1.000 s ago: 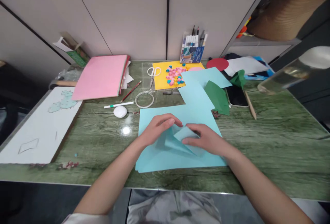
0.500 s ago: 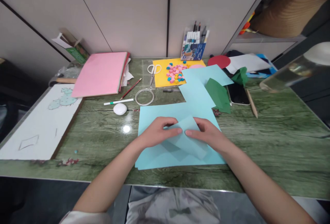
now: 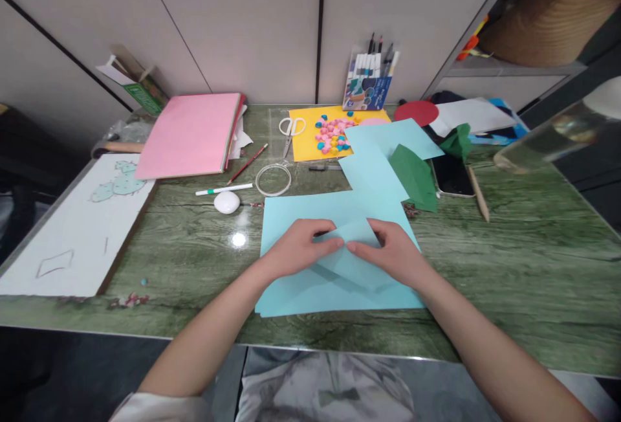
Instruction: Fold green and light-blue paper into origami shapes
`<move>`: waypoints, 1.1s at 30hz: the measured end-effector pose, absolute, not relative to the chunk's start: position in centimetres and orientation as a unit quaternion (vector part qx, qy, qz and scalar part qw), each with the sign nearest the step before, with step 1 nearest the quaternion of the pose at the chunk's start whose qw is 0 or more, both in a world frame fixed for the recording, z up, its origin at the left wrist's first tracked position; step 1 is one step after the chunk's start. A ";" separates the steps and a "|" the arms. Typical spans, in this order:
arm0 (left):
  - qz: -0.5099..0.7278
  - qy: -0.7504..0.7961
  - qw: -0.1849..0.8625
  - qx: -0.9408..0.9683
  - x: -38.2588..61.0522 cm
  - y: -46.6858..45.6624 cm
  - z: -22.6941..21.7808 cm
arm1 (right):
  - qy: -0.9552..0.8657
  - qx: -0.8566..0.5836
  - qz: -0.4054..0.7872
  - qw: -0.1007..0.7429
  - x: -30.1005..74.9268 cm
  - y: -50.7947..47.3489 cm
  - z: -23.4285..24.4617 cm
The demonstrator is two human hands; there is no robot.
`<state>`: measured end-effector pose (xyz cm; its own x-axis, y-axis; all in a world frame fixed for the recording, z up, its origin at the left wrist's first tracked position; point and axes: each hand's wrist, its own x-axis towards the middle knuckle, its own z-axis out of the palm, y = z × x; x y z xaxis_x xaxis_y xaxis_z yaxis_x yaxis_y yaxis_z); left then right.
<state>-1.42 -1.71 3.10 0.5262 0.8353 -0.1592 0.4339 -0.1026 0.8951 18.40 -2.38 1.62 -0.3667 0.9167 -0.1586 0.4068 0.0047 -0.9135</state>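
Between my two hands is a small piece of light blue paper (image 3: 361, 250), looking folded. My left hand (image 3: 305, 247) pinches its left side, thumb on top and fingers behind. On the other side my right hand (image 3: 388, 250) grips it the same way, the two thumb tips almost meeting. Beneath them lie larger light blue sheets (image 3: 291, 296) on the green table. Beyond the hands rest another cut light blue paper (image 3: 376, 173) and a folded green paper (image 3: 412, 176). My fingertips behind the small paper are hidden.
To the left are a white egg-shaped object (image 3: 227, 202), a marker (image 3: 224, 189), a pink-covered book (image 3: 189, 134) and a drawing board (image 3: 72, 228). Scissors (image 3: 291, 129) and small coloured balls on yellow paper (image 3: 303, 144) lie behind. A phone (image 3: 453, 177) and a bottle (image 3: 543, 134) are at right.
The raised lower flap of the small blue paper has come down flatter toward the sheets. Both hands keep their hold, and the view has shifted slightly.
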 end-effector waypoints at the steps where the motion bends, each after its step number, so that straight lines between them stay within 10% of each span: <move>1: 0.200 0.448 0.496 0.716 -1.4 -1.7 3.0 | -0.675 -0.515 0.463 0.254 18.3 -2.4 1.6; 18: 0.209 0.486 0.497 0.688 -1.9 -1.0 2.9 | -0.700 -0.556 0.373 0.248 18.2 -2.6 1.7; 33: 0.162 0.433 0.571 0.678 -2.2 -0.6 3.3 | -0.617 -0.514 0.525 0.282 18.8 -1.8 1.5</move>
<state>-2.19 -0.57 3.31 0.5720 0.7728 -0.2748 0.4018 0.0281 0.9153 18.81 -1.77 1.47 -0.3131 0.9302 -0.1915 0.3387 -0.0790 -0.9376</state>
